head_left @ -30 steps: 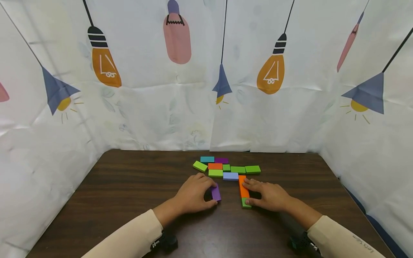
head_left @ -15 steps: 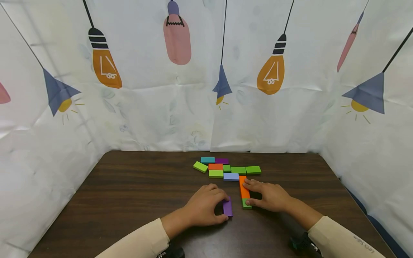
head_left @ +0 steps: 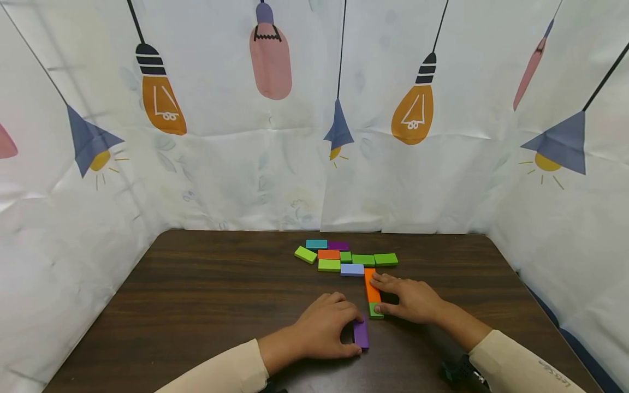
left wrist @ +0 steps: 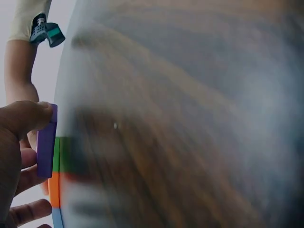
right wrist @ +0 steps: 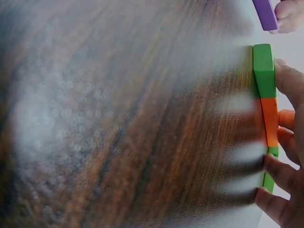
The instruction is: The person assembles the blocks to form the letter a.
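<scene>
My left hand (head_left: 328,328) pinches a purple block (head_left: 361,335) between thumb and fingers, close to the near end of a short column. An orange block (head_left: 372,285) and a small green block (head_left: 375,311) make up that column, end to end. My right hand (head_left: 411,299) rests against its right side, fingertips by the orange block and thumb at the green one. In the left wrist view the purple block (left wrist: 46,142) stands apart from the table. The right wrist view has the green block (right wrist: 264,71) beside the thumb.
Beyond the hands lie several flat blocks: a light blue block (head_left: 352,270), a lime block (head_left: 329,265), a red-orange block (head_left: 328,254), a teal block (head_left: 316,244) and a slanted lime block (head_left: 306,255). Patterned cloth (head_left: 226,164) surrounds the dark wooden table (head_left: 206,305).
My left hand has carried the purple block right and nearer to me, from left of the column to just below its near end. The right hand stays where it was.
</scene>
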Demonstrator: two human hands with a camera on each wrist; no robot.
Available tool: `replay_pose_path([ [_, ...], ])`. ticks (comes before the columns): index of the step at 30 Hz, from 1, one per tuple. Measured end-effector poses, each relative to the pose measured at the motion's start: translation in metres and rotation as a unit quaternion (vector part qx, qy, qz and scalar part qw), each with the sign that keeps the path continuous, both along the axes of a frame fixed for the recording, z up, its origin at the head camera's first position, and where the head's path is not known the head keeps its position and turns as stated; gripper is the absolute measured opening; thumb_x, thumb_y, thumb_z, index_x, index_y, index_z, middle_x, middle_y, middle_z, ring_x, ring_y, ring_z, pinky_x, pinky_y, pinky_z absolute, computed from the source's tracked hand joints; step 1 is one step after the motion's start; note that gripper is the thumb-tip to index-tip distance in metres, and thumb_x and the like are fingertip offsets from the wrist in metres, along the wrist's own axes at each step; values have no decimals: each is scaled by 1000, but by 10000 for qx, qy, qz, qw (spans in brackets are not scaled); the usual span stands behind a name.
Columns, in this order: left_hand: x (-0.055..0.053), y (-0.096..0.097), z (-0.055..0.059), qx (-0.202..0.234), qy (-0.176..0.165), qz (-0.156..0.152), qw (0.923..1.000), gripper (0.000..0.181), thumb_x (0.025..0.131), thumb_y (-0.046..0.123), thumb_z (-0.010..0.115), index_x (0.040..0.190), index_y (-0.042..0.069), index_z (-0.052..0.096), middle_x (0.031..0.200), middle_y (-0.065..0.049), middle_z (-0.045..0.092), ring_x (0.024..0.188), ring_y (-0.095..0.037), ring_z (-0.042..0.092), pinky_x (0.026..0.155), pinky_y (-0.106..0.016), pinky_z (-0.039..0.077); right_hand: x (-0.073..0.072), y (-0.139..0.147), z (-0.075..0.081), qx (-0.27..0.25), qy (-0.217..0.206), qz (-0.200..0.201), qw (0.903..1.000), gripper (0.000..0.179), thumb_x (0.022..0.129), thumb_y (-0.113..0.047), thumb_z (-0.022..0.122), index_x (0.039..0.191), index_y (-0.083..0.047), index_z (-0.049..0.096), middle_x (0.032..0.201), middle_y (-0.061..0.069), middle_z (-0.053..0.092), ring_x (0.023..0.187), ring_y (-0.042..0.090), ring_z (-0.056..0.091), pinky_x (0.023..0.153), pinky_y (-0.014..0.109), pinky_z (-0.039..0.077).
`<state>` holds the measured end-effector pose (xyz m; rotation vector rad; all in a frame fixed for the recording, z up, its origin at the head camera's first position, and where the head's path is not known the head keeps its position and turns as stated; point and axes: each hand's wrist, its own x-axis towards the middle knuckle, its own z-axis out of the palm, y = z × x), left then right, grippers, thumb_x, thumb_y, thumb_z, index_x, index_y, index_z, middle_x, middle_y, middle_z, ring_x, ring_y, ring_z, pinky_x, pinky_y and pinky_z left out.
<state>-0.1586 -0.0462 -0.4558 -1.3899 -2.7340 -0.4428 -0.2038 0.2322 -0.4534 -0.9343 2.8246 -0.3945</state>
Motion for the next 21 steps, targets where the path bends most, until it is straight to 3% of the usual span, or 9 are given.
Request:
replay_pose_path([
  [21,4,23,-5,-218,-115,-133,9996,51,87,60,74,125,28,68,124,18,64,118,-11,52,104,-37,43,0,1,-2,-6,24,13,10000,77,96,-70,51,154,-19,49,158,1,44,140,29,48,97,59,49],
])
